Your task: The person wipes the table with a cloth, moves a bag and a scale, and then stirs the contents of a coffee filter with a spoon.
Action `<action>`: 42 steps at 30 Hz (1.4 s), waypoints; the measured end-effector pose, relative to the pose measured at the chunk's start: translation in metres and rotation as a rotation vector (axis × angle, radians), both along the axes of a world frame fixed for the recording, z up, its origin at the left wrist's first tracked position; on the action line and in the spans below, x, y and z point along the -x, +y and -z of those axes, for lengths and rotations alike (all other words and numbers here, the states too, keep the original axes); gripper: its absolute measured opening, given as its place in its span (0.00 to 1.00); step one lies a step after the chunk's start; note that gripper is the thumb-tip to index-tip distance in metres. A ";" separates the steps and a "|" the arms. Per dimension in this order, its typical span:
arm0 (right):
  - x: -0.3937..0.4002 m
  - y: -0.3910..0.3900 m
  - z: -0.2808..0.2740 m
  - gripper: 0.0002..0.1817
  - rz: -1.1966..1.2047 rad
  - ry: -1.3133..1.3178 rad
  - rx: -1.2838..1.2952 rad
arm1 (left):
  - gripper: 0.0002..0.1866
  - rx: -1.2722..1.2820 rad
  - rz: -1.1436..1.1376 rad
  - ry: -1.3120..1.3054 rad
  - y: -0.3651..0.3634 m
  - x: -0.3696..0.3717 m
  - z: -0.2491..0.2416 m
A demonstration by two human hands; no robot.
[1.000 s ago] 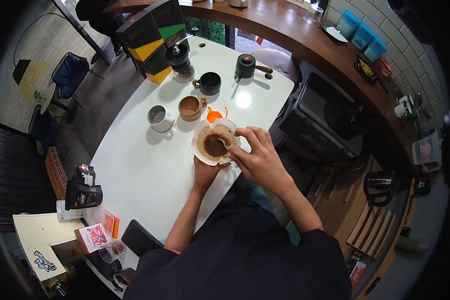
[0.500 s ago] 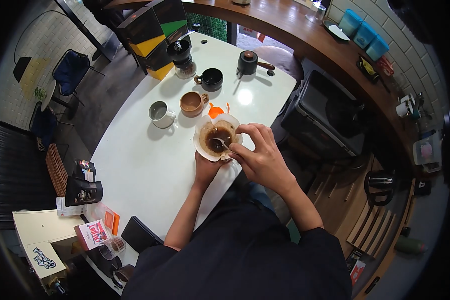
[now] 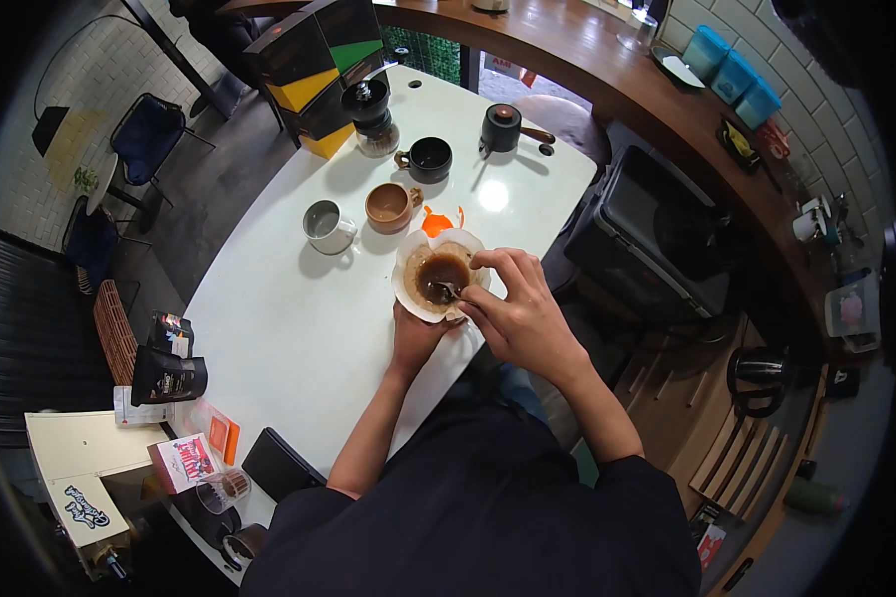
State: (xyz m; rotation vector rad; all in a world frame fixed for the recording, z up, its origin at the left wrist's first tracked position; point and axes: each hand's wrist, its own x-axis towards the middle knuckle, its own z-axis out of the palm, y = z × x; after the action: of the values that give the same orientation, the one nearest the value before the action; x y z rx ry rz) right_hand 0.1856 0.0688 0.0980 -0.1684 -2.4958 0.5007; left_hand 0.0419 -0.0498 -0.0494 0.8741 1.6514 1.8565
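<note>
A white paper coffee filter (image 3: 408,296) is spread open near the table's front edge, with brown, wet coffee (image 3: 442,273) inside. My left hand (image 3: 415,343) is closed around the coffee dripper under the filter, whose body is mostly hidden by paper and fingers. In the fingertips of my right hand (image 3: 516,306) is a small spoon (image 3: 451,290), pinched by its handle, with its end dipped in the coffee. An orange plastic piece (image 3: 436,223) shows just beyond the filter. Close by stand a brown cup (image 3: 389,207), a grey-white mug (image 3: 328,229) and a black cup (image 3: 428,159).
Farther back on the white table (image 3: 279,328) are a hand coffee grinder (image 3: 370,114) and a black pot with a wooden handle (image 3: 502,127). Tall printed boxes (image 3: 314,70) stand at the far edge. Coffee bags (image 3: 168,374) lie left; a dark bin (image 3: 647,234) is right.
The spoon has sunk deeper into the coffee, and the liquid looks lighter and cloudier. My left hand keeps its hold. The whole view has shifted slightly.
</note>
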 end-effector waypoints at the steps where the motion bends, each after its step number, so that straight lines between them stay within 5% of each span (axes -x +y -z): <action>1: 0.000 0.000 0.000 0.08 -0.001 0.000 -0.001 | 0.37 0.013 0.007 0.046 0.000 0.001 0.001; 15: 0.001 0.001 0.005 0.10 -0.011 -0.021 0.009 | 0.40 0.068 0.127 0.064 -0.003 0.004 0.005; 42: -0.005 -0.001 -0.003 0.11 0.007 0.018 0.005 | 0.38 0.032 0.019 -0.019 -0.002 -0.001 0.003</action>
State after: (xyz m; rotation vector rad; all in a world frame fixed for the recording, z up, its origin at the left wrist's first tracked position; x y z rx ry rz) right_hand 0.1906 0.0683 0.1015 -0.1737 -2.4757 0.5030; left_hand 0.0424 -0.0513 -0.0523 0.8537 1.6519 1.8152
